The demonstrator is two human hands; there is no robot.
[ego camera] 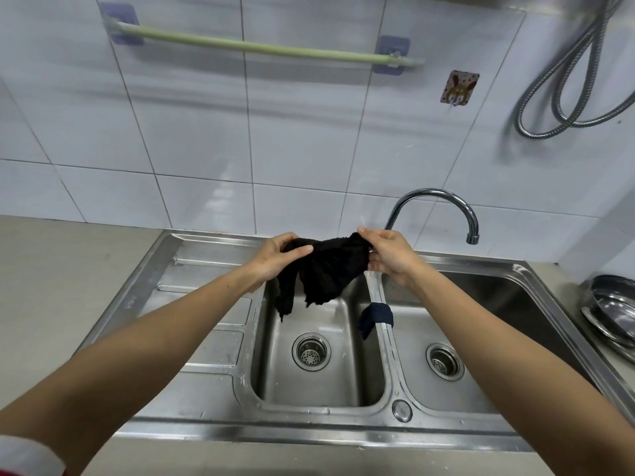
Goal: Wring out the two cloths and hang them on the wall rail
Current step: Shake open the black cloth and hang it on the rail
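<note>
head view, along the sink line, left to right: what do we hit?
Drainboard → left hand → black cloth → right hand → faucet spout tip → steel bowls.

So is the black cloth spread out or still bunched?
Partly spread: both hands hold the black cloth by its top edge over the sink, with its lower part hanging crumpled.
</note>
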